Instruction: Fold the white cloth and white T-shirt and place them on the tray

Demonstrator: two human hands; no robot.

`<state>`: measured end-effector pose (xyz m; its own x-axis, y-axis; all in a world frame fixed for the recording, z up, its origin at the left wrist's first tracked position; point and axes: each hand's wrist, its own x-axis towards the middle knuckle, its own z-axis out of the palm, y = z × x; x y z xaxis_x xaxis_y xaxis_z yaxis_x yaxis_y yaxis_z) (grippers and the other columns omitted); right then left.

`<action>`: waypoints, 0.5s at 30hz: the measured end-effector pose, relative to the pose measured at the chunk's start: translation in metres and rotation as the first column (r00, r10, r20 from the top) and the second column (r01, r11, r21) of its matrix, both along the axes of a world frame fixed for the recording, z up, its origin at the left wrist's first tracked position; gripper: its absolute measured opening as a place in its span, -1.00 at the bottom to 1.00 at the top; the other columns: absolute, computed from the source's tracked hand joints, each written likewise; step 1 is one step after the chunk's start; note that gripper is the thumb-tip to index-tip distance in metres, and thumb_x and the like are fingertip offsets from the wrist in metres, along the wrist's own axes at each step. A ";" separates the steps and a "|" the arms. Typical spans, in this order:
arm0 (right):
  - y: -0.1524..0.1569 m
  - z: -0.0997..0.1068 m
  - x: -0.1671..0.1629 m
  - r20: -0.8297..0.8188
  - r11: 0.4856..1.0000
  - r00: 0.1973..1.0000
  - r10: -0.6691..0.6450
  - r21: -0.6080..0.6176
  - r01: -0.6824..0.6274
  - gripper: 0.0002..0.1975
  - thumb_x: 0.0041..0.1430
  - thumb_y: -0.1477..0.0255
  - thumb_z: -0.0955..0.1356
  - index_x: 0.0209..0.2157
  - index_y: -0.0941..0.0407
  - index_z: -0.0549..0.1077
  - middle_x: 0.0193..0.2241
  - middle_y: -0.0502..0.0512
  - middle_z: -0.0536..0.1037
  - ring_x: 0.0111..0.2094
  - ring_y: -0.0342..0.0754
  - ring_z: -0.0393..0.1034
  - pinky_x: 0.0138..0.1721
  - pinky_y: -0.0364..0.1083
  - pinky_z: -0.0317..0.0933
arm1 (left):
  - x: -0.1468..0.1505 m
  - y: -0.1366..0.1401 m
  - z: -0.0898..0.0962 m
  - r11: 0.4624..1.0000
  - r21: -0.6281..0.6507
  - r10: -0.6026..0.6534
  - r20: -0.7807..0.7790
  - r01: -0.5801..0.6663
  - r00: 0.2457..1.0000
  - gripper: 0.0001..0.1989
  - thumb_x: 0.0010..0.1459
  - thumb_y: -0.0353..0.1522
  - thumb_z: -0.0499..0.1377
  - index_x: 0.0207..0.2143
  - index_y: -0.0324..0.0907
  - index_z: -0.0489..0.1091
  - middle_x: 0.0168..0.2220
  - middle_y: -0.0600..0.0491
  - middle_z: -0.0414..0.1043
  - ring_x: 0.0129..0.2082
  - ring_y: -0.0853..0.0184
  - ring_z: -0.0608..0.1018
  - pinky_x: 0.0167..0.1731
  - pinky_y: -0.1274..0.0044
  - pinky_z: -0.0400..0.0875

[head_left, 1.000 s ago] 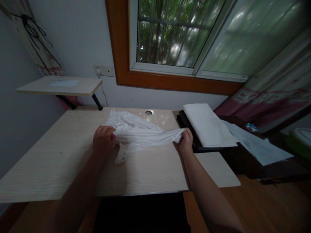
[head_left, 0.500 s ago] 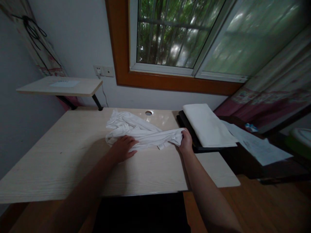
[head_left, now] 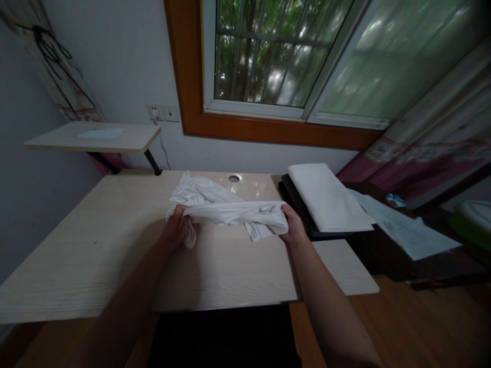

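the pale desk (head_left: 238, 276) runs from its back edge along the wall to a long front edge, with a broad stretch of wood between the garment and that front edge, and a wider one out to the slanting left edge. a raised shelf (head_left: 49, 137) overhangs the back left corner. at the right, a white folded piece (head_left: 330, 199) lies on a black flat object (head_left: 293, 197), its left edge just beside the right hand, so room that way is tight. the crumpled white garment (head_left: 230, 212) lies mid-desk toward the back, its front strip stretched between both hands. the left hand (head_left: 177, 225) grips the strip's left end; the right hand (head_left: 294, 225) pinches its right end. behind sits a small round hole (head_left: 233, 179).
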<state>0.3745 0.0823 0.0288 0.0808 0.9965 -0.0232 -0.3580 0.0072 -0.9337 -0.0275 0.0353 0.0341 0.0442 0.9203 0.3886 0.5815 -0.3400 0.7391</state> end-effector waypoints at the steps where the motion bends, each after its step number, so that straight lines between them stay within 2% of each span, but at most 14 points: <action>1: -0.001 0.000 -0.001 -0.016 1.000 1.000 0.013 -0.002 -0.013 -0.59 -0.02 0.12 0.53 -0.21 0.05 0.47 -0.29 0.03 0.62 -0.22 0.13 0.55 -0.21 0.06 0.47 | 0.000 0.000 0.000 0.999 -0.050 0.025 0.060 -0.022 0.998 -0.78 0.36 -0.25 -0.07 -0.17 -0.09 0.33 -0.39 0.10 0.45 -0.37 0.30 0.49 -0.33 0.47 0.42; 3: -0.001 -0.002 -0.001 -0.038 0.999 0.998 0.043 -0.008 -0.043 -0.58 -0.01 0.14 0.55 -0.20 0.05 0.47 -0.28 0.03 0.62 -0.22 0.10 0.55 -0.22 0.04 0.48 | 0.000 0.003 0.001 0.985 -0.171 0.023 0.203 0.013 0.979 -0.78 0.34 -0.19 -0.02 -0.24 -0.09 0.31 -0.47 0.15 0.40 -0.44 0.31 0.48 -0.40 0.50 0.39; 5: 0.000 -0.004 -0.001 -0.063 0.996 0.994 0.083 -0.017 -0.085 -0.58 -0.01 0.15 0.57 -0.20 0.04 0.46 -0.29 0.01 0.62 -0.23 0.07 0.55 -0.24 0.01 0.48 | 0.000 0.005 0.004 0.944 -0.306 0.006 0.385 0.121 0.923 -0.75 0.31 -0.15 0.02 -0.21 -0.10 0.35 -0.43 0.13 0.47 -0.40 0.28 0.54 -0.38 0.49 0.44; 7: 0.001 -0.007 -0.002 -0.092 0.992 0.988 0.128 -0.013 -0.129 -0.60 0.02 0.14 0.58 -0.24 0.04 0.45 -0.34 -0.01 0.60 -0.28 0.01 0.54 -0.26 -0.04 0.47 | -0.002 0.005 0.008 0.870 -0.429 0.027 0.533 0.243 0.846 -0.69 0.27 -0.11 0.07 -0.12 -0.11 0.41 -0.33 0.07 0.58 -0.28 0.20 0.62 -0.25 0.42 0.52; 9: 0.000 -0.008 -0.005 -0.081 0.985 0.981 0.175 0.010 -0.175 -0.62 0.05 0.14 0.58 -0.28 0.04 0.44 -0.33 -0.02 0.59 -0.29 -0.04 0.52 -0.24 -0.08 0.46 | -0.005 0.003 0.013 0.782 -0.523 0.047 0.592 0.339 0.804 -0.62 0.22 -0.08 0.14 -0.05 -0.12 0.46 -0.20 0.01 0.63 -0.11 0.12 0.64 -0.05 0.35 0.52; 12: -0.003 -0.009 -0.013 0.086 0.964 0.968 0.237 0.099 -0.245 -0.64 0.06 0.19 0.58 -0.32 0.06 0.44 -0.09 0.04 0.59 -0.10 -0.04 0.52 -0.06 -0.06 0.43 | -0.012 -0.002 0.017 0.670 -0.591 -0.011 0.598 0.449 0.802 -0.60 0.13 -0.10 0.25 -0.05 -0.10 0.54 -0.04 -0.01 0.63 0.07 0.05 0.59 0.17 0.34 0.41; 15: -0.006 -0.010 -0.023 0.350 0.920 0.899 0.262 0.192 -0.343 -0.63 0.00 0.24 0.61 -0.26 0.06 0.46 0.09 0.09 0.52 0.08 0.04 0.44 0.10 0.03 0.34 | -0.019 -0.005 0.016 0.612 -0.605 -0.081 0.592 0.509 0.802 -0.62 0.10 -0.12 0.28 -0.08 -0.08 0.59 0.04 -0.01 0.60 0.17 0.01 0.53 0.29 0.33 0.28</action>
